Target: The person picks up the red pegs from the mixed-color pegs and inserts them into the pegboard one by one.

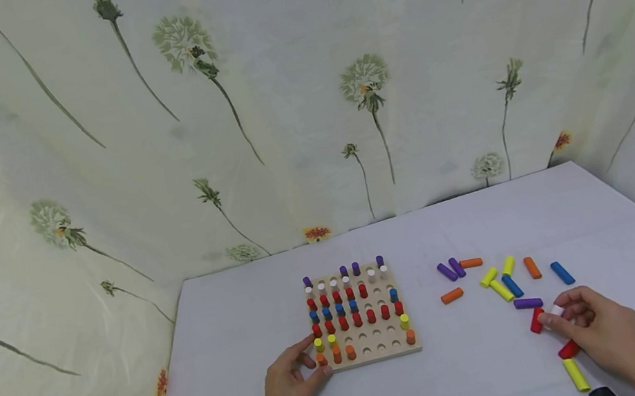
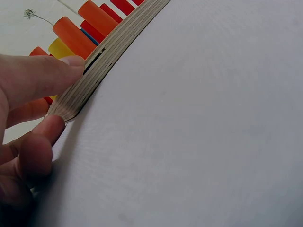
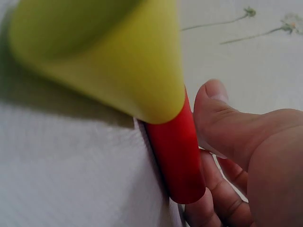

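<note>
A wooden pegboard (image 1: 381, 355) lies on the table, with rows of purple, white, red, blue, yellow and orange pegs standing in it. My left hand (image 1: 291, 386) holds its near left corner; in the left wrist view the thumb (image 2: 47, 78) presses the board's front edge beside an orange peg (image 2: 73, 38). Over at the right, my right hand (image 1: 607, 331) pinches a white peg (image 1: 556, 310) between thumb and fingers, mostly covered by them. One red peg (image 1: 536, 321) lies beside the fingertips, another red peg (image 1: 568, 349) below the hand, and a yellow peg (image 1: 576, 375) nearer.
Loose pegs are scattered right of the board: a purple peg (image 1: 528, 303), a blue peg (image 1: 562, 272), an orange peg (image 1: 452, 296), a yellow peg (image 1: 502, 290) and several more. A flower-patterned cloth (image 1: 293, 125) hangs behind the white table (image 1: 235, 310).
</note>
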The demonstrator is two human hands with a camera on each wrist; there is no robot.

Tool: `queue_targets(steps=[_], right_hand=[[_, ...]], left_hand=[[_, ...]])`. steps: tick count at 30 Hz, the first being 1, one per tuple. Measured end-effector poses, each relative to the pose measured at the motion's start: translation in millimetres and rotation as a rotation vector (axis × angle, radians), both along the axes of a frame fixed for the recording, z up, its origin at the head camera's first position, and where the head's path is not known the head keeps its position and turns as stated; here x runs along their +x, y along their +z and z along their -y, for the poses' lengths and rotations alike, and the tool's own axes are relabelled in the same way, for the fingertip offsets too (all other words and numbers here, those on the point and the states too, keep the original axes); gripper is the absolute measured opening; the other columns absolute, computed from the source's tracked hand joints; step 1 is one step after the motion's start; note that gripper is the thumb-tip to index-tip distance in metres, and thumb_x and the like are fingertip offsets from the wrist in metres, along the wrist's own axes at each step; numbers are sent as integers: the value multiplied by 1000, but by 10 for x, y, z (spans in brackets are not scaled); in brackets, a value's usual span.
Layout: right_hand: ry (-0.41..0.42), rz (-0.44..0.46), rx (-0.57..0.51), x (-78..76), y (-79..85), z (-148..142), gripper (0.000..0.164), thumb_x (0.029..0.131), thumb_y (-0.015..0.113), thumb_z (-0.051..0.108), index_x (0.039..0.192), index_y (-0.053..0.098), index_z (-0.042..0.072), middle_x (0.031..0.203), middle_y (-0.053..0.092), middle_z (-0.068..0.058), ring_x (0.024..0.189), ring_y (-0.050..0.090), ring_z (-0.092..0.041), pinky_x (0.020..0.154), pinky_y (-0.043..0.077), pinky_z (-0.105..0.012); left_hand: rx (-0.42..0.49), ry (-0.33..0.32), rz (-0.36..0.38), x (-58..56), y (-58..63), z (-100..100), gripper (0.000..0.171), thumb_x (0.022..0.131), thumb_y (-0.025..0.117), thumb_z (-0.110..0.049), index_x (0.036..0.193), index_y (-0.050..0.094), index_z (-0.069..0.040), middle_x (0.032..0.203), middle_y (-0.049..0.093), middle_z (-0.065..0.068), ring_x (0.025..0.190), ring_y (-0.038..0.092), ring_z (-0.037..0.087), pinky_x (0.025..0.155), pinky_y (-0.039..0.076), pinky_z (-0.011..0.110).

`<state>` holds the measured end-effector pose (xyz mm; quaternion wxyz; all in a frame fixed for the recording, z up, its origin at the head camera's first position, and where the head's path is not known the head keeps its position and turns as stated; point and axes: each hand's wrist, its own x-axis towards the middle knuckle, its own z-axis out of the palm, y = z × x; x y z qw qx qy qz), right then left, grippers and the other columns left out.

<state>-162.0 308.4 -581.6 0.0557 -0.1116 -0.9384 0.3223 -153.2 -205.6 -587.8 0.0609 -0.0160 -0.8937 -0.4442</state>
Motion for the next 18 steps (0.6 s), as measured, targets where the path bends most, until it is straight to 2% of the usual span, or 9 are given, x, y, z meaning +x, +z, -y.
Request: queue_targets(steps=[12, 18], right_hand=[[-31, -20, -1, 5, -11, 2, 62, 90, 80, 57, 114, 62, 3, 85, 66, -5, 73, 52, -17, 55, 43, -23], [-37, -17, -5, 18, -29, -1, 64, 89, 79, 60, 114, 63, 3, 84, 66, -4, 71, 51, -15, 55, 42, -23]], left_hand=[[-1, -1, 17, 3, -8, 11, 57, 82, 92, -31, 135, 74, -21, 87, 67, -6, 52, 41, 1, 48, 33, 18], [-2, 8, 25, -1, -38, 2, 57, 82, 91, -36, 135, 73, -23, 88, 67, -7, 52, 41, 1, 48, 34, 18]])
